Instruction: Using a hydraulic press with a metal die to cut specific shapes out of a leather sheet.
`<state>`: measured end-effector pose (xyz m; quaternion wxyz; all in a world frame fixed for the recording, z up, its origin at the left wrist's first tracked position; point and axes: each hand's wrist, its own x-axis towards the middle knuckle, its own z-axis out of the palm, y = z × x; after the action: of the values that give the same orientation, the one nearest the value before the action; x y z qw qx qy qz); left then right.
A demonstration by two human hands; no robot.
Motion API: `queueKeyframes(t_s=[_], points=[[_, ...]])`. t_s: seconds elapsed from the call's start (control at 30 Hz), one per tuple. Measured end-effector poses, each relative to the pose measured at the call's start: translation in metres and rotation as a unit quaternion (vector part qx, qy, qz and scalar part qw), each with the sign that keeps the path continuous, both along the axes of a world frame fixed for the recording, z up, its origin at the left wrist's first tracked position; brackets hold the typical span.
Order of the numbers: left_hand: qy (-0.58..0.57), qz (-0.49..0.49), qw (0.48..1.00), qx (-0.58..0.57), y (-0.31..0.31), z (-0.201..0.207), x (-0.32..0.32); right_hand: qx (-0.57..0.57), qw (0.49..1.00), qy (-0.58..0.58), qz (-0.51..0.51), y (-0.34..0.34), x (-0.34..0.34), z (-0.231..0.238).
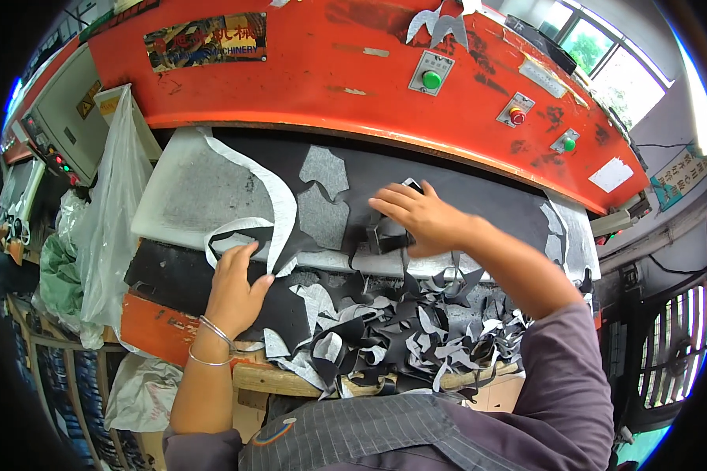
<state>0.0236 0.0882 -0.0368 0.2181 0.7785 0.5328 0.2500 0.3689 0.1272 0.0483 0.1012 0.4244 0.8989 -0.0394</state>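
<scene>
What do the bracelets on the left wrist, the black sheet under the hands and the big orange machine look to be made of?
Bracelets: thin, shiny silver bands, probably metal. Black sheet: matte, flexible, cut into shapes, likely leather or synthetic; cannot tell which. Orange machine: painted metal, its paint chipped and scuffed.

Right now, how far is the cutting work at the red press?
Done: grey cut-out shapes lie on the black sheet material, and a heap of black and grey offcuts fills the front edge. In hand: the right hand presses a black piece, the left hand rests on the sheet's edge. Left: the uncut black area at right.
</scene>
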Motion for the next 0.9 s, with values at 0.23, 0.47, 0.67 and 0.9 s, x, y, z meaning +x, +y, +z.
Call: queueKeyframes(t_s=[0.23,0.47,0.67,0.9], points=[[-0.169,-0.07,0.973,-0.142,0.035,-0.012,0.087,-0.042,0.981,-0.113,0.154,0.073,-0.009,-0.03],[-0.138,-0.05,0.989,-0.03,0.067,-0.073,0.14,0.008,0.969,0.205,-0.141,0.035,0.02,-0.081],[-0.086,-0.018,0.995,0.041,0.071,-0.084,0.156,0.045,0.924,0.257,-0.279,0.022,0.017,-0.136],[-0.103,-0.035,0.992,0.06,0.079,-0.087,0.157,0.057,0.943,0.259,-0.203,0.044,0.037,-0.131]])
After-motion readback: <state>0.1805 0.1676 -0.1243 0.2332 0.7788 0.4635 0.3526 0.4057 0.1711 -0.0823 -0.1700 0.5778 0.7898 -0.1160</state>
